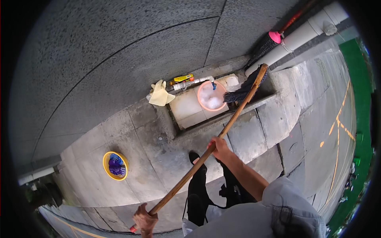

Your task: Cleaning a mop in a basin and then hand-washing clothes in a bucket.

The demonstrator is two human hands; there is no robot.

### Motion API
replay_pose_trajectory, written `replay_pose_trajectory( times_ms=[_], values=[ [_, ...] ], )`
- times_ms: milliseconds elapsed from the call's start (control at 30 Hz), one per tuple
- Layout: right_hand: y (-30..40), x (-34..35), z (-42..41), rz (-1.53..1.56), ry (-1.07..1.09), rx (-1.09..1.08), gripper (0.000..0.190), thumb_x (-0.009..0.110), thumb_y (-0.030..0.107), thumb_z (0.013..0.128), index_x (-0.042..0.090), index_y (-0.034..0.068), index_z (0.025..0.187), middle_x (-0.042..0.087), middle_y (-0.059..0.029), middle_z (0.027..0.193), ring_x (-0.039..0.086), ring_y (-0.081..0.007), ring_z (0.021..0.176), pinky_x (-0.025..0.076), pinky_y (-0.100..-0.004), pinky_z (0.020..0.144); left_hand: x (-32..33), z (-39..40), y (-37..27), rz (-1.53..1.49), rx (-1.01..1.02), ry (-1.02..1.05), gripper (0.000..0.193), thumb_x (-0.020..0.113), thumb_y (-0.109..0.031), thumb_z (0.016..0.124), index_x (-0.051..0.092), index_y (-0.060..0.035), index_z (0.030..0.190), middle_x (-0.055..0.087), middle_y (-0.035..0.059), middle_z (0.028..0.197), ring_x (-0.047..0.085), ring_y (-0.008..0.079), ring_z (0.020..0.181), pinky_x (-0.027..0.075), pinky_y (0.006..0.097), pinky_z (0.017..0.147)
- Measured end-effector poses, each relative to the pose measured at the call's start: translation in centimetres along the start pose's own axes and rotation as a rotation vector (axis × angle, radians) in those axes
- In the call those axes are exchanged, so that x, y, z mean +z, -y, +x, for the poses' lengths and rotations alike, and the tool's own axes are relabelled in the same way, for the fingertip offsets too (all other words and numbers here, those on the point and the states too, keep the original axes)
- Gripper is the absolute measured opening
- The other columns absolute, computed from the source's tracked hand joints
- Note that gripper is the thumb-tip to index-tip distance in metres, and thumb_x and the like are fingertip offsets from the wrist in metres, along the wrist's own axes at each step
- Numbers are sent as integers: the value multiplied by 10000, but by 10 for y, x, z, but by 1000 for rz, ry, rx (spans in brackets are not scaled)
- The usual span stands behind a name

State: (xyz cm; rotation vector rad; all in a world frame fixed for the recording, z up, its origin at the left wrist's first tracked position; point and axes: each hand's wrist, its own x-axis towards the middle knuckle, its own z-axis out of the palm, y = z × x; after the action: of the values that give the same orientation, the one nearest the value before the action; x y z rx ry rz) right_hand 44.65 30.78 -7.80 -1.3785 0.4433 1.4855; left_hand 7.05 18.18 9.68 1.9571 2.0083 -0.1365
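A long wooden mop handle (pixel 184 178) runs diagonally across the view. My left hand (pixel 145 218) grips it near its red-tipped lower end, and my right hand (pixel 220 148) is closed around its middle. At the far end, the dark mop head (pixel 245 89) hangs over a low concrete basin (pixel 172 126), its strands beside a pink plastic tub (pixel 198 102) of foamy water. A blue tap (pixel 214 86) on a white pipe stands over the tub. Pale rubber gloves (pixel 161 94) lie on the basin's left corner, near a yellow package (pixel 183 78).
A yellow basket (pixel 104 166) with blue and purple items stands on the paving at left. Another mop with a pink collar (pixel 275 37) leans by a white drainpipe (pixel 300 35) against the grey wall (pixel 134 53). The basin's raised concrete rim lies before my feet.
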Motion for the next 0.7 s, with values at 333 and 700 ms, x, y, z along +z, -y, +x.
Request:
replay_pose_trajectory(
  times_ms=[333, 700],
  values=[
    [195, -47, 50, 306, 100, 159, 69, 380, 0, 806, 441, -14, 836, 493, -131, 687, 503, -253, 645, 457, -424, 649, -190, 186, -264, 300, 641, -28, 455, 696, -101, 578, 559, -64, 1011, 570, 93, 650, 567, 284, 564, 425, 394, 543],
    [486, -125, 112, 563, 135, 41, 224, 558, 243, 802, 457, 50, 753, 532, -73, 677, 566, -188, 612, 537, -350, 596, -189, 304, -562, 46, 1327, -860, 513, 722, -76, 572, 599, -121, 1068, 547, 52, 1102, 436, 257, 1125, 320, 401, 945]
  ],
)
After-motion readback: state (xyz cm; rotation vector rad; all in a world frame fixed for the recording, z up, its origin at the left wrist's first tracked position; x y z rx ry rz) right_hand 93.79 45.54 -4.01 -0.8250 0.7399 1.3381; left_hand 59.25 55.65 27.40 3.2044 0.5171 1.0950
